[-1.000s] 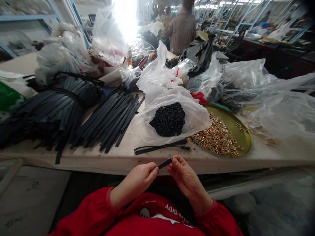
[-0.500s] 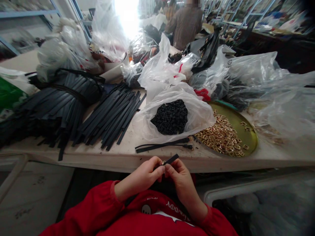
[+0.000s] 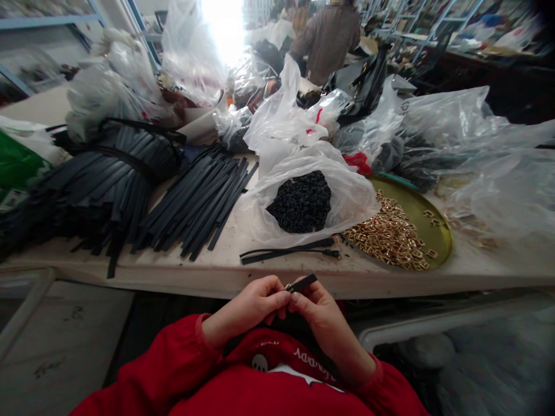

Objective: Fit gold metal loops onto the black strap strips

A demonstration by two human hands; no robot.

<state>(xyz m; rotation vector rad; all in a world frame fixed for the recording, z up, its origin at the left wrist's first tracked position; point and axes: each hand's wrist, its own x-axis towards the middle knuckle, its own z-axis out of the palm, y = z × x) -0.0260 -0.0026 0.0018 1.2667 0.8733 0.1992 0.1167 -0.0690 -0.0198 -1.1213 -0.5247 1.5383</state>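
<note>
Just in front of the table edge, my left hand and my right hand meet, both closed in a pinch. Between them is a black strap whose free end points up to the right. A small gold buckle sits on it at my fingertips. My fingers hide the rest of the strap. Beyond my hands, two dark straps with fittings at their right ends lie on the table. An open plastic bag holds many small black rings. Gold buckles are heaped on a round tray.
Loose black strips and a tied bundle of strips cover the left of the table. Clear plastic bags crowd the back and right. A person stands beyond the table. White bins flank me below the edge.
My hands stay together on the strap, with only slight finger movement at the buckle. The view has shifted a little, and the person at the back has moved slightly.
</note>
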